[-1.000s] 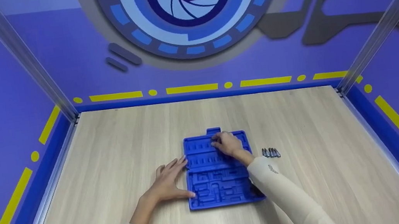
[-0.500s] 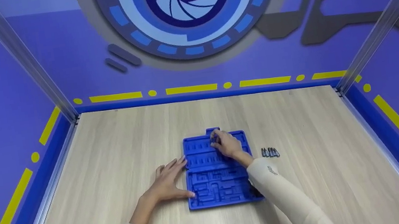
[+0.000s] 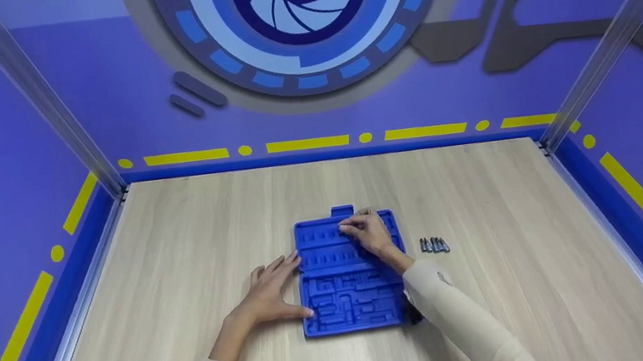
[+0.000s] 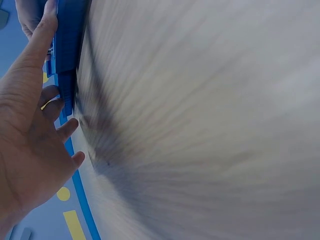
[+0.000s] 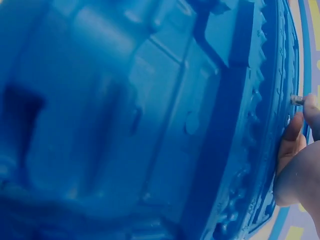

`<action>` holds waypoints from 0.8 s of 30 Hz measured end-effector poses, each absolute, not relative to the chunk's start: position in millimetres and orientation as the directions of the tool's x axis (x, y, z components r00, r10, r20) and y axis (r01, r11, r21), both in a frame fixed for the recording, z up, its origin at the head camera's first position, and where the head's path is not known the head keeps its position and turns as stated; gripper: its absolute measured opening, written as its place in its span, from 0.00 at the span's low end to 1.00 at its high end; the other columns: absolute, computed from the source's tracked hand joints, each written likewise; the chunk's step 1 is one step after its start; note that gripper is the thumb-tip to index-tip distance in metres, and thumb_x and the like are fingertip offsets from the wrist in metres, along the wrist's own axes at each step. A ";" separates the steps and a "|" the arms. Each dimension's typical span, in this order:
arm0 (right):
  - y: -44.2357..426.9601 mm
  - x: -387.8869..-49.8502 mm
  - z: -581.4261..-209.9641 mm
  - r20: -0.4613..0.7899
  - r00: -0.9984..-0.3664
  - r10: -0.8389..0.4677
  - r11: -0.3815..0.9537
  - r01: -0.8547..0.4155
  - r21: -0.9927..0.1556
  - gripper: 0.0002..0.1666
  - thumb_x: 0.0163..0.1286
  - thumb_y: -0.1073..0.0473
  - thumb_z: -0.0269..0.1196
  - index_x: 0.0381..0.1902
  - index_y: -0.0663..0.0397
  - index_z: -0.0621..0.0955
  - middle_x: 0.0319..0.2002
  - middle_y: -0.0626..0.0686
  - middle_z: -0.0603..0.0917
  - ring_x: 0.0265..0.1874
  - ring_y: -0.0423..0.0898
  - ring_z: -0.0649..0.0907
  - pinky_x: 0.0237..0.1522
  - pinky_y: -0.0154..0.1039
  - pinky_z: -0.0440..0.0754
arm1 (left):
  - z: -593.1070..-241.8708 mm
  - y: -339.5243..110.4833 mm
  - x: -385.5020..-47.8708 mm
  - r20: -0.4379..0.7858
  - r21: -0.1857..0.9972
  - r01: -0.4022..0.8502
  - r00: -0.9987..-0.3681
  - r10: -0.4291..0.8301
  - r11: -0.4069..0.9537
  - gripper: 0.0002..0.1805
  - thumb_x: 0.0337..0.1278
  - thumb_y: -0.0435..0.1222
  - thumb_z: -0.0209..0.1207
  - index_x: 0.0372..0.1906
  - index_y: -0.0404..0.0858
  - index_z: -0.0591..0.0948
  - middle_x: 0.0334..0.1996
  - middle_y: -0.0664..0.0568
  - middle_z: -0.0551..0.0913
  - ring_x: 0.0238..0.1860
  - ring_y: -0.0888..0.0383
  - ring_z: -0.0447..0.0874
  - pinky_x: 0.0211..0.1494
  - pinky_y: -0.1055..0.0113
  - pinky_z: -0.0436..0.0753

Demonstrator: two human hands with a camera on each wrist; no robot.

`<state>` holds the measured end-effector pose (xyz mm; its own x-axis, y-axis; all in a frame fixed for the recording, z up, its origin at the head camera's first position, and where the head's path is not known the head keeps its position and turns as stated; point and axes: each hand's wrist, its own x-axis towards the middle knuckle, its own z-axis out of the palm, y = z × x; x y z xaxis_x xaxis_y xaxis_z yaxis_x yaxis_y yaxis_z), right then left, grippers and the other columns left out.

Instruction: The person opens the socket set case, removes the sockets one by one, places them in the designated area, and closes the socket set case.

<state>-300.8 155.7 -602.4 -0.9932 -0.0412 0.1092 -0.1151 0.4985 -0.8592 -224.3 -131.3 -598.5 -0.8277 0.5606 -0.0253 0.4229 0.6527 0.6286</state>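
A blue plastic tool case (image 3: 355, 327) lies open and flat, its moulded slots facing up. Along its left edge, my left hand (image 3: 265, 295) steadies it, thumb on the near half's rim and fingertips by the far half; the left wrist view shows this hand (image 4: 35, 135) with fingers loosely spread. Over the far half, my right hand (image 3: 371, 233) pinches a small silver bit (image 5: 296, 100) with thumb and index finger at the top row of slots. Most of that bit is hidden by the fingertips. Several small metal bits (image 3: 434, 245) lie in a row right of the case.
The wooden tabletop (image 3: 208, 221) is enclosed by blue panels with yellow dashes (image 3: 307, 144) at the back and sides. Metal posts (image 3: 54, 111) stand at the back corners. A latch tab (image 3: 342, 210) sticks out from the case's far edge.
My right hand's fingers have shifted slightly at the top row, the index finger now straighter towards the thumb. My left hand and the case stay in place.
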 end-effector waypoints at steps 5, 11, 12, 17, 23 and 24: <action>159.1 -303.0 -602.0 -0.010 -1.000 -0.005 0.292 0.008 -0.956 0.12 0.71 0.58 0.68 0.44 0.61 0.89 0.41 0.58 0.83 0.31 0.40 0.81 0.29 0.30 0.81 | -599.2 -131.1 -225.0 -0.022 0.623 0.429 -0.826 0.563 0.654 0.65 0.36 0.62 0.78 0.79 0.38 0.62 0.82 0.44 0.56 0.81 0.35 0.51 0.77 0.27 0.47; 166.5 -299.4 -596.1 -0.075 -0.994 -0.082 0.211 0.056 -0.976 0.15 0.76 0.60 0.62 0.50 0.68 0.85 0.40 0.65 0.87 0.29 0.44 0.88 0.27 0.34 0.87 | -599.4 -131.9 -225.0 -0.024 0.618 0.430 -0.827 0.562 0.659 0.65 0.36 0.62 0.78 0.79 0.38 0.61 0.82 0.44 0.56 0.81 0.35 0.51 0.77 0.27 0.46; 168.4 -297.9 -594.6 -0.082 -0.992 -0.095 0.202 0.061 -0.978 0.16 0.76 0.60 0.61 0.51 0.69 0.84 0.41 0.66 0.87 0.29 0.44 0.89 0.28 0.34 0.87 | -599.3 -132.0 -224.8 -0.025 0.618 0.429 -0.827 0.562 0.659 0.65 0.36 0.62 0.78 0.79 0.38 0.61 0.82 0.44 0.56 0.81 0.35 0.51 0.77 0.27 0.46; 178.5 -292.1 -587.0 -0.082 -0.988 -0.128 0.224 0.052 -0.973 0.19 0.78 0.59 0.60 0.54 0.72 0.82 0.43 0.70 0.86 0.25 0.41 0.87 0.25 0.30 0.83 | -599.0 -131.6 -224.8 -0.027 0.620 0.431 -0.824 0.566 0.656 0.64 0.37 0.61 0.77 0.79 0.38 0.61 0.82 0.44 0.56 0.81 0.35 0.51 0.76 0.26 0.46; 188.3 -288.2 -576.9 -0.095 -0.989 -0.114 0.300 0.057 -0.952 0.20 0.78 0.57 0.60 0.57 0.69 0.82 0.38 0.65 0.86 0.22 0.37 0.82 0.24 0.30 0.78 | -598.5 -131.9 -224.3 -0.029 0.618 0.433 -0.822 0.569 0.656 0.64 0.38 0.62 0.77 0.79 0.38 0.61 0.82 0.45 0.56 0.81 0.35 0.50 0.76 0.26 0.45; 190.1 -287.3 -575.4 -0.106 -0.989 -0.107 0.303 0.069 -0.950 0.20 0.78 0.57 0.59 0.57 0.68 0.82 0.38 0.63 0.86 0.22 0.37 0.82 0.25 0.30 0.78 | -599.0 -131.9 -223.9 -0.029 0.618 0.433 -0.822 0.569 0.656 0.64 0.38 0.62 0.77 0.80 0.38 0.61 0.82 0.45 0.55 0.81 0.35 0.50 0.76 0.26 0.45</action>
